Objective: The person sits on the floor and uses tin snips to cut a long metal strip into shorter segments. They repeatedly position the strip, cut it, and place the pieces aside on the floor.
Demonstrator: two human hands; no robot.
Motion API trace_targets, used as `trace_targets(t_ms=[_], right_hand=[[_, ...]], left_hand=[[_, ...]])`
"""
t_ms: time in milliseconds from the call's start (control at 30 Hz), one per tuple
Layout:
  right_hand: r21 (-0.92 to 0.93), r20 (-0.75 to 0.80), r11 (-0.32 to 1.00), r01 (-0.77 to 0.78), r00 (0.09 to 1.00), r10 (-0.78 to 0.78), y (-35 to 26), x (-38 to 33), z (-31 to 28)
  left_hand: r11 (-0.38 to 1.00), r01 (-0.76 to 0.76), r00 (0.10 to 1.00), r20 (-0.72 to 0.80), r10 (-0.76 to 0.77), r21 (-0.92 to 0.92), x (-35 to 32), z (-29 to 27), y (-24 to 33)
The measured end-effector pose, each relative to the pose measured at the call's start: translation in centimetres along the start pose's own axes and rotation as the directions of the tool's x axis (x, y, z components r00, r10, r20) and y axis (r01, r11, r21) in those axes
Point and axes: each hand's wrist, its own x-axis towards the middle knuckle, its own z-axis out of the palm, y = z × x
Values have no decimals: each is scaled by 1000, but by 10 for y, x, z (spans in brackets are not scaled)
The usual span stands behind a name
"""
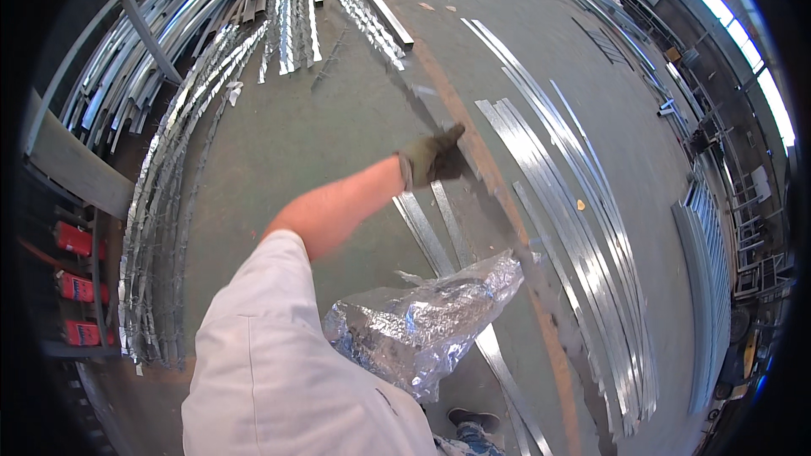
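Observation:
My left hand, in a dirty olive-green work glove, reaches out over the floor from a light sleeve. Its fingers are curled closed; whether they grip anything is hidden by the glove. A dark, ragged-edged band runs past just beyond the glove, and I cannot tell if it is a floor seam or a strip. Nearer my body lies or hangs a crumpled sheet of clear plastic film, partly behind my sleeve. Narrow metal strips pass below the hand and under the film. My right hand does not show.
Long flat metal strips lie along the floor to the right. Film-wrapped bundles curve along the left, near racked metal profiles and red containers. Bluish profiles are stacked far right. My shoe stands beside the strips.

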Motion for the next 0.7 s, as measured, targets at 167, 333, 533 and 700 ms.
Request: trace_targets(t_ms=[167,333,533,700], right_hand=[[164,43,986,8,999,-15,-76,2,163],[248,726,949,192,612,-314,-254,-40,454],[346,919,918,192,129,-373,-257,-105,534],[4,958,928,372,266,-111,-162,-65,468]], left_hand=[[967,-250,962,105,253,-46,59,28,186],[799,-554,717,-354,600,232,97,-67,249],[765,-68,863,-348,367,640,55,-217,5],[865,306,816,-578,-23,398,-51,-333,-205]])
